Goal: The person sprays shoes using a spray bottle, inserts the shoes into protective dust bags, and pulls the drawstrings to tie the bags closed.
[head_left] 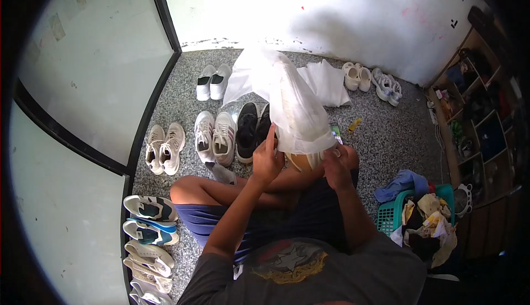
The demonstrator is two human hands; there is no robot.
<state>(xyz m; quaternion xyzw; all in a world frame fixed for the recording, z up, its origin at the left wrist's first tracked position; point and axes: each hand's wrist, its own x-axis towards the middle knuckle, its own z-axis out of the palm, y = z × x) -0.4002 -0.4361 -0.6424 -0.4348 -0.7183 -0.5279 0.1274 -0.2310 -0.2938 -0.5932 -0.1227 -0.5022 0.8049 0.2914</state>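
Note:
A shoe wrapped in thin white paper (298,103) is raised above my crossed legs, its tan and white opening (305,162) showing below the paper. My left hand (268,158) is at the left lower edge of the wrap, index finger stretched up against it and the other fingers partly bent. At the right lower edge, my right hand (338,167) pinches the paper beside the shoe's opening. More white paper (326,83) lies on the floor behind. Black shoes (248,131) stand just left of the wrapped shoe, one partly hidden by it.
Several pairs of shoes stand on the speckled floor, including striped white sneakers (223,139), beige sneakers (172,149) and cream clogs (358,77). A teal basket (390,216) of cloths sits at right, near a wooden shelf (441,98). A yellow item (355,125) lies beyond my right knee.

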